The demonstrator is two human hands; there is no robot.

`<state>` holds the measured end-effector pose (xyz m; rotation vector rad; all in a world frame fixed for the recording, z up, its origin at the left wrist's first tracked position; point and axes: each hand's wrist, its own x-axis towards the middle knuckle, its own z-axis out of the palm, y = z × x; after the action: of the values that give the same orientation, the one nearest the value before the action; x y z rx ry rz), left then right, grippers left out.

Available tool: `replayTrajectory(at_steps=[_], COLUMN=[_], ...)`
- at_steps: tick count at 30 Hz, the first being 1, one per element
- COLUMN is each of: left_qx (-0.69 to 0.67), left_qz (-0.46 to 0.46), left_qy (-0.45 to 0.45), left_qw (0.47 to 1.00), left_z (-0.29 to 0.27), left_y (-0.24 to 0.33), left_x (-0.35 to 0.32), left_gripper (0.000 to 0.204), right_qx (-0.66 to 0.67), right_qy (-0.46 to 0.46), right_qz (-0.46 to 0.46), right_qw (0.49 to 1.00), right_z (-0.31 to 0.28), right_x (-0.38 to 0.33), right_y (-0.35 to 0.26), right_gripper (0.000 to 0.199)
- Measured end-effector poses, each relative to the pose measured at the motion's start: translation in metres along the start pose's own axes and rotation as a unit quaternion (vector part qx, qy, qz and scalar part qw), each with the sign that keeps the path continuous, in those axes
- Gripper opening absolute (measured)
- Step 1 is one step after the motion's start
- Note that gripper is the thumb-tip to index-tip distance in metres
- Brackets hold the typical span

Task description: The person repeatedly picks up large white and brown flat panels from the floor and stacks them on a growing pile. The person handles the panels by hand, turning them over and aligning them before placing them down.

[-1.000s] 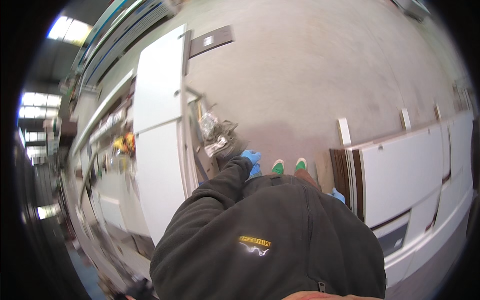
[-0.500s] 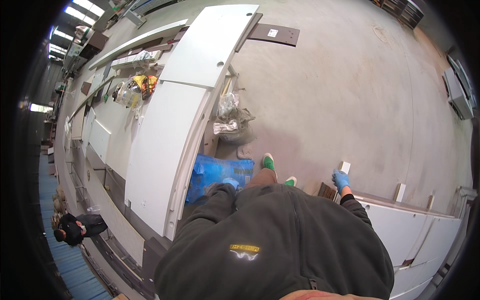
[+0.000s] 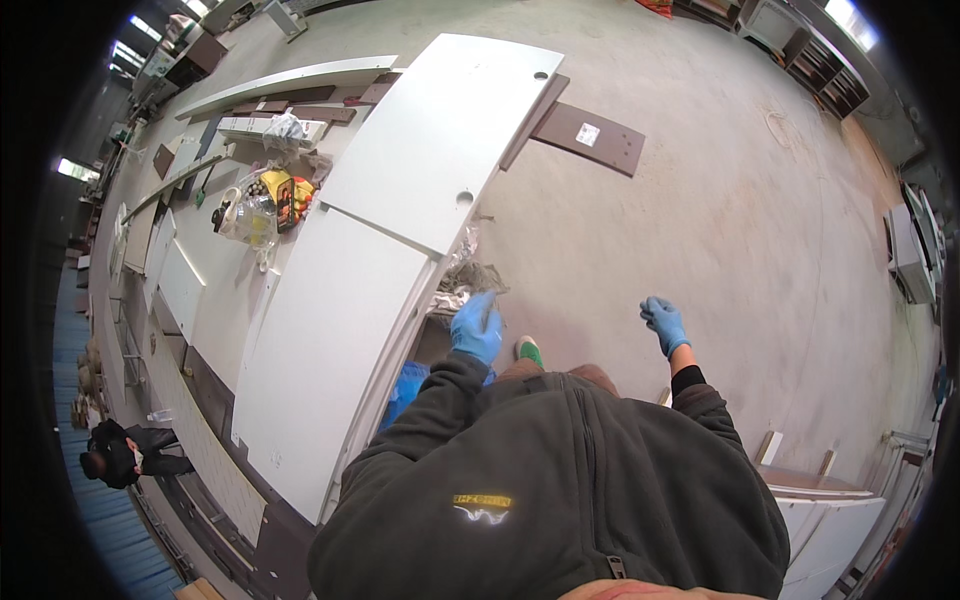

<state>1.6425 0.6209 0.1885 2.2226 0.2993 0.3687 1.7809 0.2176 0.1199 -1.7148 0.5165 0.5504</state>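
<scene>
Gloved hands above white panels on a workshop floor

The left hand (image 3: 476,328) is loosely curled, empty, just beside the white panel (image 3: 330,350), crumpled plastic (image 3: 468,278) beyond it; the right hand (image 3: 665,324) is spread open over bare concrete floor (image 3: 720,200).

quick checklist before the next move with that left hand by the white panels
1. Left hand gloved: ok.
2. Left hand holding something: a thin item seems to lie in its fingers; cannot tell what.
3. Right hand free: ok, open in the air, touching nothing.
4. White panels lying flat: ok.
5. Floor by the green shoe: not ok, crumpled plastic scraps lie at the panel edge.
</scene>
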Motion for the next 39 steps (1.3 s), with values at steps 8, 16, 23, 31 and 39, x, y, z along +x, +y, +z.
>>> replayTrajectory(at_steps=[8,16,23,31,39], left_qx=[0.13,-0.06,-0.078,-0.084,-0.241], left_qz=[0.058,-0.3,-0.44,-0.487,-0.626], left_qy=[0.207,0.344,0.42,0.399,0.278], left_qw=[0.968,0.888,0.79,0.772,0.688], left_z=[-0.058,-0.04,-0.018,-0.029,-0.054], left_y=[-0.027,-0.044,0.006,0.014,0.031], left_x=[0.166,0.15,0.144,0.152,0.156], left_gripper=[0.035,0.035,0.029,0.029,0.055], right_qx=[0.044,-0.316,-0.492,-0.421,-0.451], right_qy=[-0.044,0.058,-0.041,-0.132,-0.119], right_qz=[-0.15,-0.371,-0.308,-0.283,-0.264], right_qw=[0.987,0.871,0.813,0.852,0.844], right_z=[0.039,0.118,0.252,0.297,0.298], right_x=[0.109,0.315,0.46,0.501,0.451], right_y=[-0.179,-0.372,-0.497,-0.526,-0.576], right_gripper=[0.043,0.058,0.077,0.062,0.066])
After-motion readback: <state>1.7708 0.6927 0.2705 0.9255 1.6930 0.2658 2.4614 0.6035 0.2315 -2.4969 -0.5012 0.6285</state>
